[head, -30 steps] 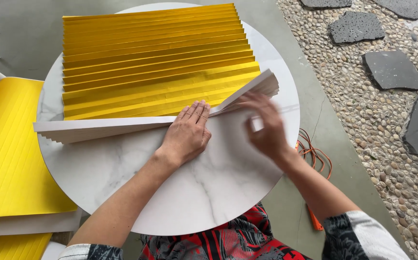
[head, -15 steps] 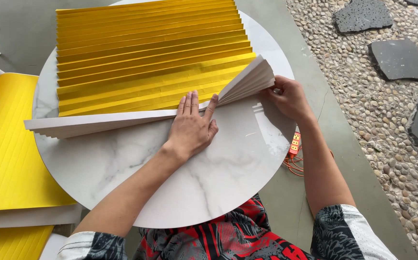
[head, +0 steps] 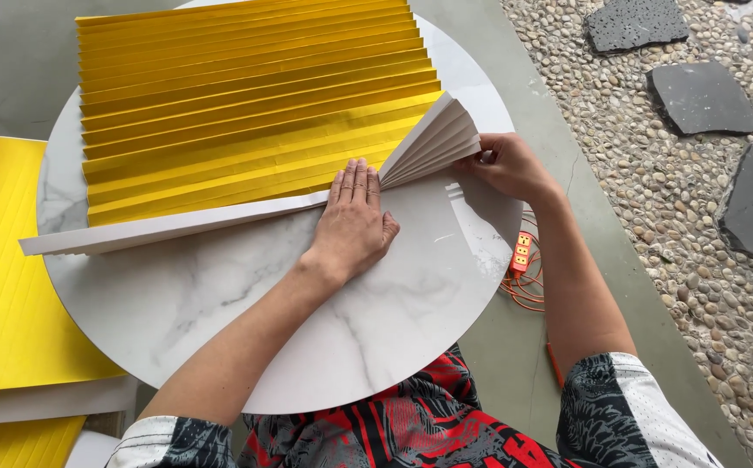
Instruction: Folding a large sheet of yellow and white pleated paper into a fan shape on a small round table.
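A large gold pleated paper sheet [head: 246,95] with a white underside lies spread on a round white marble table [head: 220,329]. Its near pleats are gathered into a white folded strip [head: 168,227] that runs left to right. My left hand [head: 352,217] presses flat on the middle of that strip, fingers together. My right hand [head: 506,165] pinches the right end of the gathered pleats [head: 433,143], which is bent upward and fans out from the fold point at my left hand.
More yellow pleated sheets [head: 4,286] lie stacked on a surface at the left. An orange power strip [head: 521,253] with coiled orange cable lies on the floor right of the table. Pebble ground with dark stepping stones [head: 701,95] fills the right side.
My right hand has swung the right end of the folded strip upward and away, bending it at my left hand. My left hand has stayed pressed on the strip.
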